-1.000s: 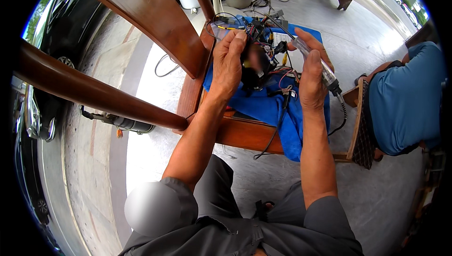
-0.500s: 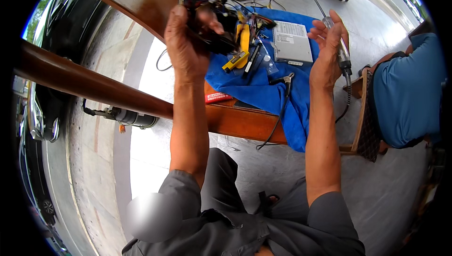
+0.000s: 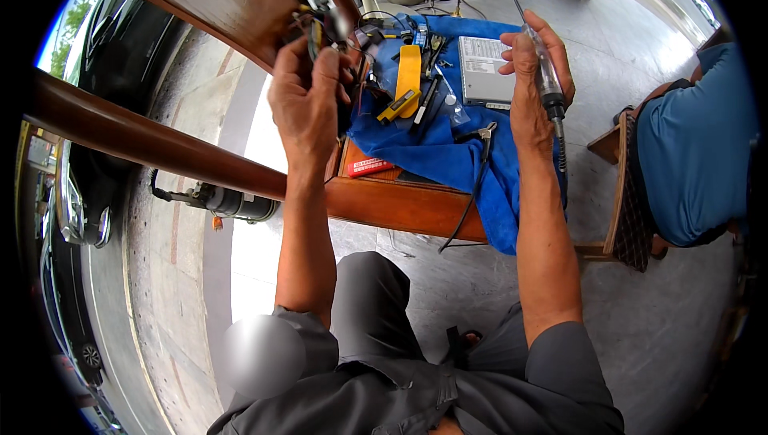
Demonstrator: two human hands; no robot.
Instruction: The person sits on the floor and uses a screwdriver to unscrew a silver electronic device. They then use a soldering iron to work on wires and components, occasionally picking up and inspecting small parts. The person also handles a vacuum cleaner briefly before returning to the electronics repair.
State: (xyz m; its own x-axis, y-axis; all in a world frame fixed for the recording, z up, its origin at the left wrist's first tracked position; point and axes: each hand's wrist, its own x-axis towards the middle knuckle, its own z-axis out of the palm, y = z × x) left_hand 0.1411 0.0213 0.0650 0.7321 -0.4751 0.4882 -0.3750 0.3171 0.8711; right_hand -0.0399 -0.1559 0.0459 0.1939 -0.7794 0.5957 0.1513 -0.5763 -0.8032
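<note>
The blue cloth (image 3: 502,195) spread on the wooden bench (image 3: 400,209) was taken as the landmark. A wire bundle (image 3: 317,32), blurred in part, was held up to the left of the cloth. It was pinched between thumb and curled fingers of the left hand (image 3: 308,107); exactly which wires were gripped could not be told. A clear-handled probe (image 3: 549,81) was held over the cloth's right side, its handle clasped between the thumb and fingers of the right hand (image 3: 544,59). Its thin tip was directed beyond the cloth's far edge, well apart from the bundle.

On the cloth were noted a silver box (image 3: 485,83) near the right hand, a yellow-handled cutter (image 3: 398,106) towards the left edge, and a metal clip (image 3: 488,131) on a black cable at the near side. A red packet (image 3: 370,167) was found on the bench, just left of the cloth.

The step in hand was judged to be the sorting of wires, with the probe kept ready. For the next move, a single wire would need to be singled out and steadied, and the probe tip brought across with care.
</note>
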